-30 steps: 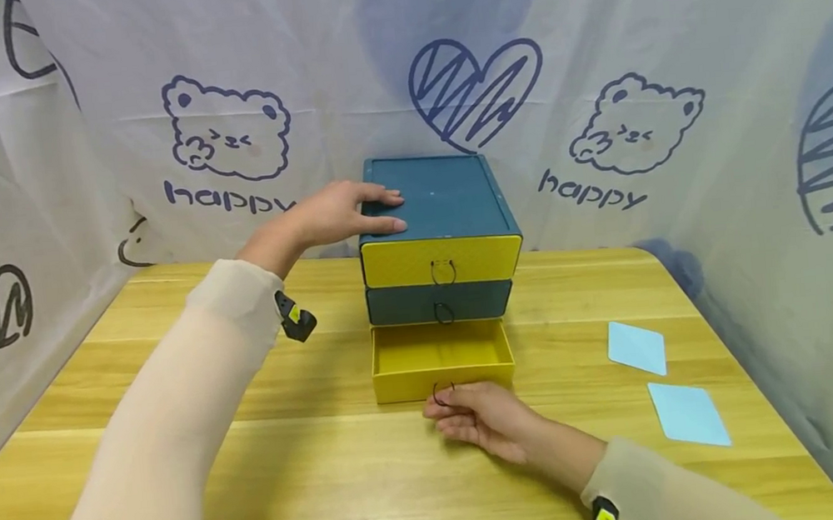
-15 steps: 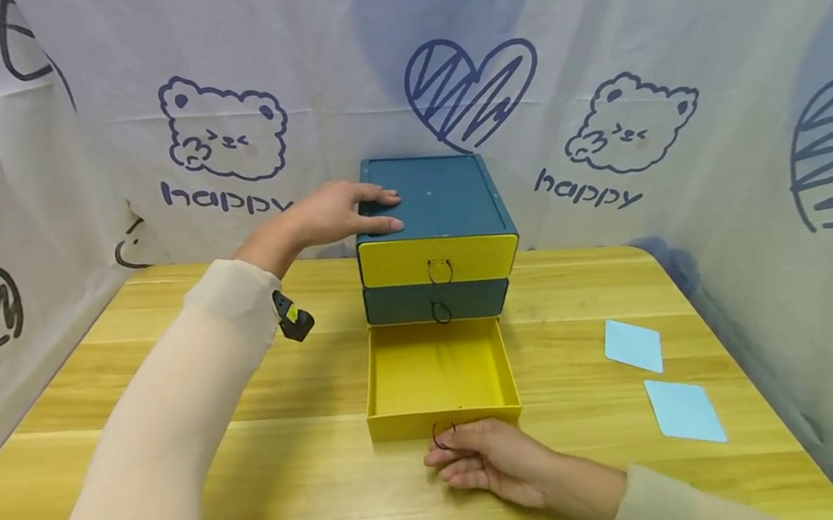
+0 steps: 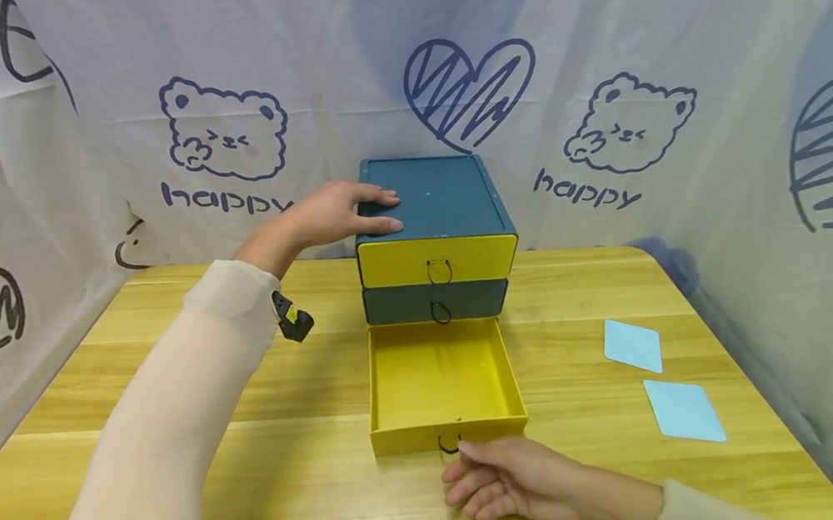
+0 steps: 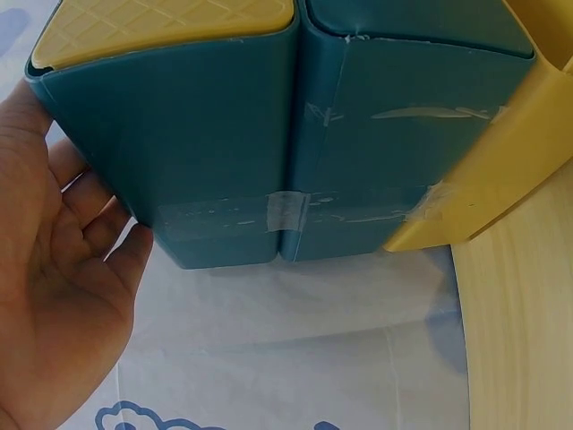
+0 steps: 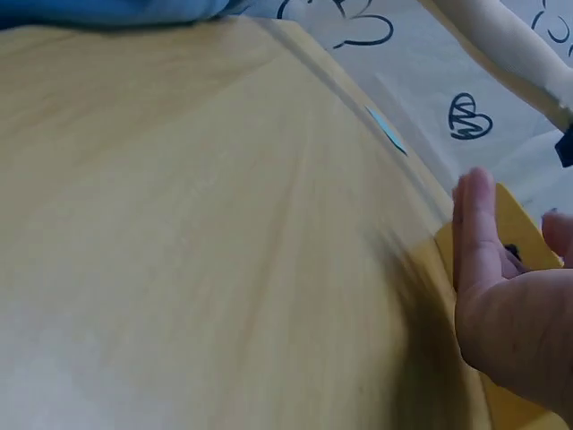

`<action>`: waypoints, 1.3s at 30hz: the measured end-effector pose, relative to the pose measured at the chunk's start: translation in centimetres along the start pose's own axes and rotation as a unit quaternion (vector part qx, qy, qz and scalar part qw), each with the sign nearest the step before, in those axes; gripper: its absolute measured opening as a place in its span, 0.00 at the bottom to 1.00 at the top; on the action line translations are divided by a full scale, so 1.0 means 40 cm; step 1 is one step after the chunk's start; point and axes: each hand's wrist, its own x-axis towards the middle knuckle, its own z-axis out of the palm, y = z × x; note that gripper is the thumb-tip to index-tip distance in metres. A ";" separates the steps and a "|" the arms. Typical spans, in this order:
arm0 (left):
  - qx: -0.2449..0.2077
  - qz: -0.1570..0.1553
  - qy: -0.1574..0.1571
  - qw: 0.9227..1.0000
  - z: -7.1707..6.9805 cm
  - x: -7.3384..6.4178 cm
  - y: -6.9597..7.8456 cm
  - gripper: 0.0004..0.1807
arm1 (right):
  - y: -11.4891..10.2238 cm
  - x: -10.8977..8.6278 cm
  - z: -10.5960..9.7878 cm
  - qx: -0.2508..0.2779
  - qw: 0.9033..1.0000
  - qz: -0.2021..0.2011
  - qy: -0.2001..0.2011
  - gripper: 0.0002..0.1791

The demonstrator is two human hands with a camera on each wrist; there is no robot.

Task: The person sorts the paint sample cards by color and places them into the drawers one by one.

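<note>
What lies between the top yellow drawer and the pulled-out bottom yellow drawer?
A closed teal drawer with a black loop pull sits between them, as the head view shows.

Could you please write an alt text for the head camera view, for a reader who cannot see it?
A person's left hand rests on a blue-and-yellow drawer unit, its bottom yellow drawer standing open, with the right hand close to that drawer's loop handle. Two light blue cards lie on the wooden table, to the right.
</note>
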 end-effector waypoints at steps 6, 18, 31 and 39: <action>0.005 0.005 0.001 1.000 -0.003 0.000 0.000 0.37 | -0.033 -0.058 -0.027 -0.049 0.998 -0.018 -0.025 0.23; -0.010 0.003 -0.001 1.000 0.003 0.001 -0.005 0.37 | -0.127 -0.188 -0.163 -0.196 0.976 -0.083 0.056 0.22; -0.005 0.004 0.002 1.000 0.001 0.004 -0.005 0.38 | -0.157 -0.334 -0.338 -0.303 0.925 -0.109 0.201 0.27; -0.003 0.001 0.004 1.000 0.005 0.001 -0.008 0.38 | -0.125 -0.387 -0.446 -0.490 0.814 -0.167 0.262 0.28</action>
